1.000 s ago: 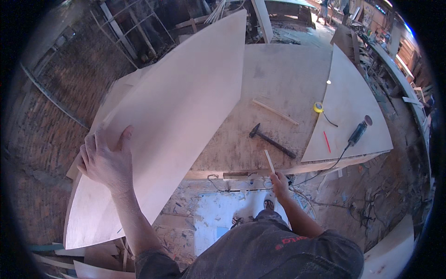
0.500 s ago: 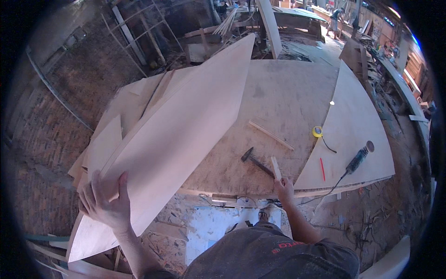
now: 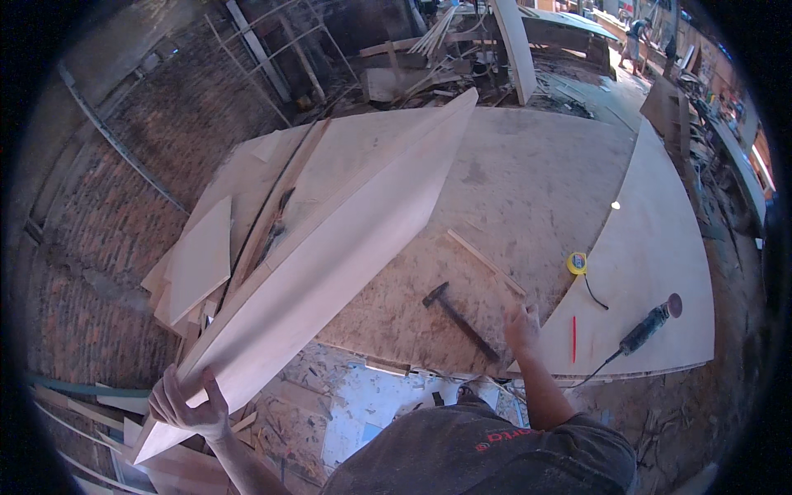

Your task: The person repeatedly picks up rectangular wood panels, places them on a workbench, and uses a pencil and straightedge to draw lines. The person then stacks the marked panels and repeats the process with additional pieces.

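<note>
My left hand (image 3: 191,404) grips the near end of a long pale plywood panel (image 3: 330,272), thumb on its broad face and fingers at its upper edge. The panel is tilted up on edge, slanting away to the far right. My right hand (image 3: 521,327) is closed just off the near end of a thin wooden strip (image 3: 487,262); whatever its fingers hold is hidden. Left of that hand, a hammer (image 3: 460,320) lies on the worn wooden worktop (image 3: 495,165).
Right of the hand lie a yellow tape measure (image 3: 577,263), a red pencil (image 3: 574,339) and a corded grinder (image 3: 648,327) on a pale curved sheet (image 3: 668,239). Plywood offcuts (image 3: 202,260) lie at the left. Scraps litter the floor; a person (image 3: 635,45) stands far off.
The panel has tipped more steeply on edge, showing less of its face. My right hand has moved off the hammer's handle, slightly rightward; the short wooden piece in it no longer shows.
</note>
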### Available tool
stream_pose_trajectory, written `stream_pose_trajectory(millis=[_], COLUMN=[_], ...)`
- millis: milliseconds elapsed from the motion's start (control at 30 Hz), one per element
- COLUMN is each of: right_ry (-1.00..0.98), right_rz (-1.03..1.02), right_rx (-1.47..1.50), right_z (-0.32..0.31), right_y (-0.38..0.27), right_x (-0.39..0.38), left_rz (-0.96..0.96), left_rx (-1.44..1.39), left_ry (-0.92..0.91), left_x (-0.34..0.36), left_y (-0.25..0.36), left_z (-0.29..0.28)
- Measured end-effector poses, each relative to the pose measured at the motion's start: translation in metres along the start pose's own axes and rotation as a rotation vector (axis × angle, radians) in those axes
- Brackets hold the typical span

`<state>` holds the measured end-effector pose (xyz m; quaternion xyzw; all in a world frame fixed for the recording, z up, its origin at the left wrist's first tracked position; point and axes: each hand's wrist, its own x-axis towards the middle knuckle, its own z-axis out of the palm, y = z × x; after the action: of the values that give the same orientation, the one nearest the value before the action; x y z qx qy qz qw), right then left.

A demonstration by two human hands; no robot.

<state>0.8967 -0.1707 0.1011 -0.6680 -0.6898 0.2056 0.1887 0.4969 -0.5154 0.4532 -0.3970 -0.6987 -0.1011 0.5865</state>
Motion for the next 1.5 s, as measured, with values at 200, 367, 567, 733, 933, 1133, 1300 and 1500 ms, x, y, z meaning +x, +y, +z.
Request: stream_pose_trajectory(millis=[200, 367, 567, 733, 933, 1133, 1300, 1500], right_ry=[0.036, -0.072, -0.082, -0.092, -0.105, -0.141, -0.234, -0.033], right_rz=[-0.063, -0.072, -0.082, -0.099, -0.115, -0.116, -0.330, -0.194], right_rx=[-0.040, -0.008, -0.018, 0.011, 0.008, -0.003, -0.241, -0.197], right_z=[0.020, 0.020, 0.005, 0.002, 0.005, -0.005, 0.010, -0.001], right_y=[0.006, 0.012, 0.004, 0.006, 0.011, 0.002, 0.016, -0.004], right_x=[-0.006, -0.004, -0.005, -0.003, 0.000, 0.001, 0.006, -0.009], left_rz=[-0.018, -0.075, -0.062, -0.051, -0.030, 0.002, 0.084, -0.012], left_rx=[0.063, 0.044, 0.060, 0.057, 0.051, 0.061, -0.005, -0.077], left_ry=[0.078, 0.047, 0.066, 0.061, 0.097, 0.115, 0.125, -0.034], left_x=[-0.017, -0.019, -0.018, -0.015, -0.013, -0.011, -0.020, -0.017], left_y=[-0.001, 0.002, 0.006, 0.009, 0.010, 0.008, -0.008, -0.016], left_z=[-0.002, -0.005, -0.006, -0.007, -0.004, -0.007, 0.000, -0.005])
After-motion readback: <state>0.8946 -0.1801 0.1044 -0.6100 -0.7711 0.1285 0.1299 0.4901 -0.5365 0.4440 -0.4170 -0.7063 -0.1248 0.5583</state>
